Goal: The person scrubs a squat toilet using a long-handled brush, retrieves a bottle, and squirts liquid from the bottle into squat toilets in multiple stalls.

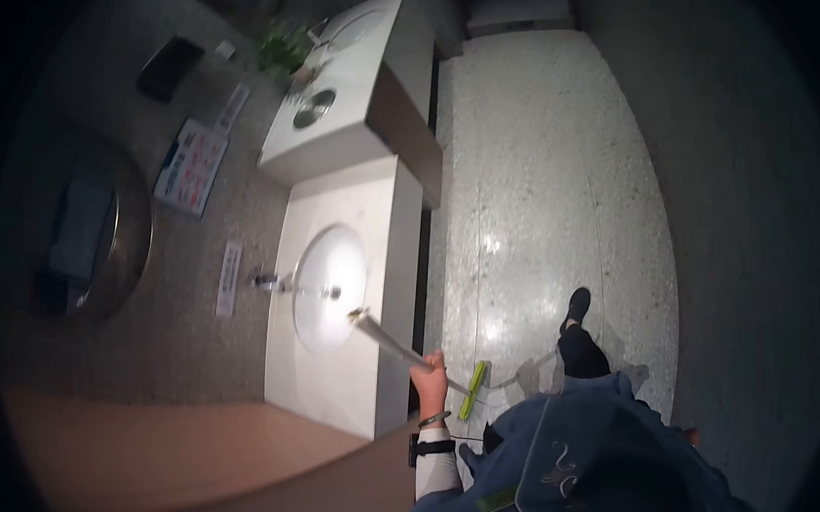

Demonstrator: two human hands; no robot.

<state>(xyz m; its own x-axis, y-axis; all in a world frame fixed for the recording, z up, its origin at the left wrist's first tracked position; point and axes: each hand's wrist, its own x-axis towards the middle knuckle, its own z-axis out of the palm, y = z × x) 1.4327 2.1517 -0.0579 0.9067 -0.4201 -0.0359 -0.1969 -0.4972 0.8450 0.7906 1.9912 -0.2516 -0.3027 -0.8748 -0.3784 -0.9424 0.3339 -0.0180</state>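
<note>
My left hand [429,385] is closed around the pale pole [388,341] of a mop. The pole's upper end points over the washbasin [330,288], apart from it as far as I can tell. Lower down, the pole runs toward a yellow-green mop head [474,390] low near the floor beside the counter. A bracelet and a dark wrist strap circle my left wrist and pale sleeve. At the right edge of my blue clothing, a small part of my right hand [691,437] seems to show, with its fingers hidden.
A white counter [387,257] runs along the left, with a tap [268,282] at the basin. A second counter [364,82] beyond holds a potted plant [283,51]. A round mirror [146,256] and signs [192,167] hang on the wall. The speckled floor [536,175] stretches ahead.
</note>
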